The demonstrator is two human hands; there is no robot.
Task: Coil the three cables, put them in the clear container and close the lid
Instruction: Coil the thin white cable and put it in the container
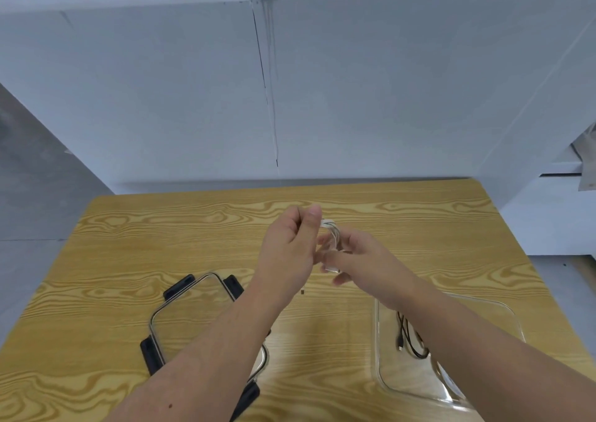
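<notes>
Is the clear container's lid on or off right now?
Off: the lid lies flat on the table, left of the container, which stands open.

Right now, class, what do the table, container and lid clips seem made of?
Table: wood or wood-look laminate, smooth; bold grain. Container: clear plastic or glass, glossy; table shows through. Lid clips: black, matte, probably plastic.
</notes>
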